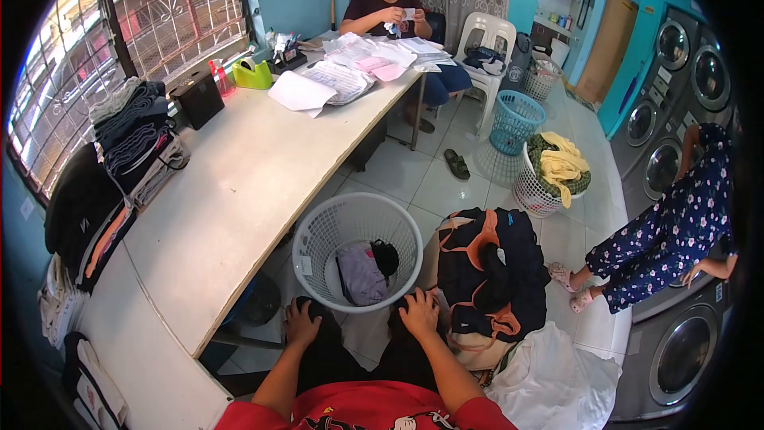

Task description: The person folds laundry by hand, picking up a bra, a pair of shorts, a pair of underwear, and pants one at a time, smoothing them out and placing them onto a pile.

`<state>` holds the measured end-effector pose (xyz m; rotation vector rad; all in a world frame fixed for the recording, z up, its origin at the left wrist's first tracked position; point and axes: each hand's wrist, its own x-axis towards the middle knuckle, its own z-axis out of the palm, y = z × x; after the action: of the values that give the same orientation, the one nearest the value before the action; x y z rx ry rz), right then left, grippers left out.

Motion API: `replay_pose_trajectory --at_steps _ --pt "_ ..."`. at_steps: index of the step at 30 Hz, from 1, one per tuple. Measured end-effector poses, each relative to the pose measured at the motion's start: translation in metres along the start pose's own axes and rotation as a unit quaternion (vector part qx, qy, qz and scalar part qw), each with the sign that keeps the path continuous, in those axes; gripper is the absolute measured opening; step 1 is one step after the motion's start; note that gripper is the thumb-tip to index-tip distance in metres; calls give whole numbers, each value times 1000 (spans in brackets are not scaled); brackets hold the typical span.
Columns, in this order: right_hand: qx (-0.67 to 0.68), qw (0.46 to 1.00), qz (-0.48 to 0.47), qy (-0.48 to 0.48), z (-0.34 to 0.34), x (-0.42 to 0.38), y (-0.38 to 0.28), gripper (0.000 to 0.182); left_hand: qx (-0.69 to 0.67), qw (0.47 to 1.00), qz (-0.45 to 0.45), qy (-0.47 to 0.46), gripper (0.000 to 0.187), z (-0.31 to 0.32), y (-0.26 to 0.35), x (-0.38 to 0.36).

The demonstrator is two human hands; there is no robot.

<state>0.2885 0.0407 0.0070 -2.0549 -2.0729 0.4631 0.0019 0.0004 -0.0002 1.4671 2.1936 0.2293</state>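
My left hand (302, 324) rests on my left knee with its fingers spread and nothing in it. On the other knee lies my right hand (419, 313), also spread and holding nothing. Just beyond both hands stands a white laundry basket (358, 209) with a few grey and black clothes (362, 272) at its bottom. To the right of my right hand, dark clothes with orange trim (493, 271) are heaped on a light bag. A white cloth (555, 380) lies below that heap.
A long white table (239, 183) runs along the left, with folded clothes (131, 131) and papers (350, 80). Someone sits at its far end (370, 12). A person in floral clothing (668, 231) stands by washing machines (684, 354). Baskets (517, 121) and a green sandal (457, 165) are on the floor.
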Motion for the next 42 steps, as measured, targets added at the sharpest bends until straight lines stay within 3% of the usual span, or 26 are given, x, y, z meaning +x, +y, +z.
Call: replay_pose_trajectory --at_steps 42 --pt "-3 1000 -19 9 3 1 4 42 -8 1000 11 9 59 1 -1 0"
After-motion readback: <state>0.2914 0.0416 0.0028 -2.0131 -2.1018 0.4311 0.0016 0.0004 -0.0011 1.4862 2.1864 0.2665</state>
